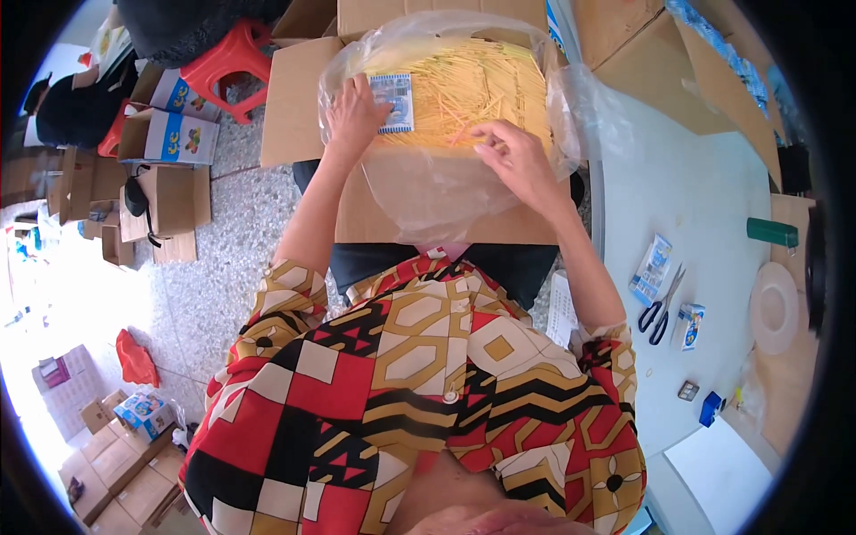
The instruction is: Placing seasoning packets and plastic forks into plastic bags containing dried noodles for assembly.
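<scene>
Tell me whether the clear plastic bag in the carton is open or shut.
Open. The clear plastic bag is spread wide over the carton, and both hands reach the yellow sticks inside it.

Left hand (pixel 355 114) gripping a small blue-white packet (pixel 393 102) over yellow sticks (pixel 473 85) in a plastic-lined carton (pixel 446 201); right hand (pixel 522 165) pinching sticks just beside.

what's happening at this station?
A person sits with a cardboard box on their lap, lined with a clear plastic bag full of thin yellow sticks. The left hand holds a small printed packet over the pile; the right hand picks at the sticks. On the table to the right lie scissors and more packets.
</scene>
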A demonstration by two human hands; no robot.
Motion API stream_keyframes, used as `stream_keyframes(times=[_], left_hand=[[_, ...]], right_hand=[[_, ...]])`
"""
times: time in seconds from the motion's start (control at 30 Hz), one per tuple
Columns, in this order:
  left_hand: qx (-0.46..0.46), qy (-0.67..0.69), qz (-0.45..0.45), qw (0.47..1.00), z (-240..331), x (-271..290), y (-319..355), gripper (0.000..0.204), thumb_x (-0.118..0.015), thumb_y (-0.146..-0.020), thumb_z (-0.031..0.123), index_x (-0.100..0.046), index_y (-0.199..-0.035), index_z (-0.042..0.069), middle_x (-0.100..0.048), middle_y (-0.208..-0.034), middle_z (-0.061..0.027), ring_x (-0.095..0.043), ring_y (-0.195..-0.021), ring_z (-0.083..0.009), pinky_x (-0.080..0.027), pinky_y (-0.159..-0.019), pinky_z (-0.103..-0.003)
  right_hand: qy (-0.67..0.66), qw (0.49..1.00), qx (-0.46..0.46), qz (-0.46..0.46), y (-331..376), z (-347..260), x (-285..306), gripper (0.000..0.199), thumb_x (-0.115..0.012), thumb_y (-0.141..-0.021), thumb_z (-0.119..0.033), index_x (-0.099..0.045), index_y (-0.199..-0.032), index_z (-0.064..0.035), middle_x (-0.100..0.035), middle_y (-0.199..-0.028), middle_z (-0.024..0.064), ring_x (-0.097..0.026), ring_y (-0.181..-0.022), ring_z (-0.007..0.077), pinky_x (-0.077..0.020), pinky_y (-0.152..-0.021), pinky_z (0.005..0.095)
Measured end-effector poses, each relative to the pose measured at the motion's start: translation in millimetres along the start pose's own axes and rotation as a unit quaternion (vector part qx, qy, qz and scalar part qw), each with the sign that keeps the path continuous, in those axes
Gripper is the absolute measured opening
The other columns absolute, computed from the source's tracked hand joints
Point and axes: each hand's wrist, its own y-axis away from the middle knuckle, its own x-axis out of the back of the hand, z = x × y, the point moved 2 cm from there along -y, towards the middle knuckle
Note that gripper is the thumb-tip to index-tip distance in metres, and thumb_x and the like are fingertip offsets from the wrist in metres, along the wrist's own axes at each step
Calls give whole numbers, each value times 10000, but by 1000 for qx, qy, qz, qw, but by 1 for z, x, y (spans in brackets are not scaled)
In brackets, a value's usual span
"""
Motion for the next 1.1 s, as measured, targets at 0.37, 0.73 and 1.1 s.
stream_keyframes(times=[0.37,0.73,1.1], left_hand=[[96,85,-56,990,31,54,-4,658,-736,-617,206,-423,-1178,64,-549,-1109,-166,-526,-1044,-328,-442,-835,-415],[45,132,51,989,28,58,-21,418,-724,-585,135,-530,-942,35,-544,-793,-97,-556,-757,-273,-441,-660,-376],[42,356,-34,933,43,52,-26,231,-666,-671,20,-544,-866,7,-593,-801,-86,-572,-703,-156,-453,-617,-309]], right_hand=[[130,988,-28,79,-118,13,-47,420,-586,-737,-180,-490,-1118,-30,-550,-1076,197,-515,-1033,353,-437,-859,428],[161,981,66,90,-141,-1,-40,415,-638,-655,-85,-546,-1057,-44,-558,-1089,138,-521,-1021,325,-449,-852,410],[-89,994,-2,66,-135,3,-1,306,-712,-622,-225,-617,-828,-21,-620,-717,147,-602,-665,283,-466,-614,366]])
